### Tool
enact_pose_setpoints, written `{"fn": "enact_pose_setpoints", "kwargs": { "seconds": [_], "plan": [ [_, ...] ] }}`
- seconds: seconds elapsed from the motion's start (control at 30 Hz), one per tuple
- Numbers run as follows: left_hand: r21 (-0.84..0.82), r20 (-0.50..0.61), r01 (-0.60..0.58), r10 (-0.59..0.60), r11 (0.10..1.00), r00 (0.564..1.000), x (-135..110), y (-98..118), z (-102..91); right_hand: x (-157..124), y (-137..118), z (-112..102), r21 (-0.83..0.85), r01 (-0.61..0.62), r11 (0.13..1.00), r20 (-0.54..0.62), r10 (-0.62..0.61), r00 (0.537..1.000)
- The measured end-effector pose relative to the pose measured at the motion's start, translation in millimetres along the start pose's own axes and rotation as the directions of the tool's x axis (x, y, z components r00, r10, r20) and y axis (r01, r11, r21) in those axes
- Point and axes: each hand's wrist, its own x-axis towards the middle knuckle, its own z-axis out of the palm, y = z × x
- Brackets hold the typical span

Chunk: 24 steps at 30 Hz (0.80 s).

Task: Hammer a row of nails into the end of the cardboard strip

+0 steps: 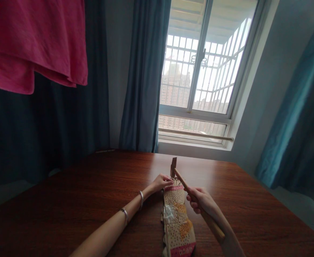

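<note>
A spotted beige cloth strip with pink ends (pixel 178 221) lies lengthwise on the brown wooden table (pixel 79 200). My left hand (pixel 162 182) pinches the strip's far pink edge, where thin metal pins or nails seem to stand; they are too small to make out. My right hand (pixel 201 201) is wrapped round the wooden handle of a hammer (pixel 189 191). The hammer's metal head (pixel 173 167) is raised just above the left fingertips and the strip's far end. Two bracelets sit on my left forearm.
A barred window (pixel 199 71) with blue curtains (pixel 143 78) lies beyond the table's far edge. A pink cloth (pixel 36 39) hangs at the upper left. Another blue curtain (pixel 298 121) hangs on the right.
</note>
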Motion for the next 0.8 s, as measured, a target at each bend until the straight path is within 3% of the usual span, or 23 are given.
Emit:
{"fn": "enact_pose_setpoints", "kwargs": {
  "seconds": [0.33, 0.8],
  "plan": [
    [-0.026, -0.001, -0.095, 0.095, 0.995, 0.995, 1.2, -7.1, -0.8, -2.0, -1.2, 1.3, -0.008, 0.017, 1.0, 0.008, -0.017, 1.0],
    [-0.016, -0.016, 0.035, -0.036, 0.999, 0.999, 0.7, -4.9, 1.8, -4.0, 3.3, 7.5, -0.055, 0.025, 0.998, 0.029, -0.024, 0.999]
  ]
}}
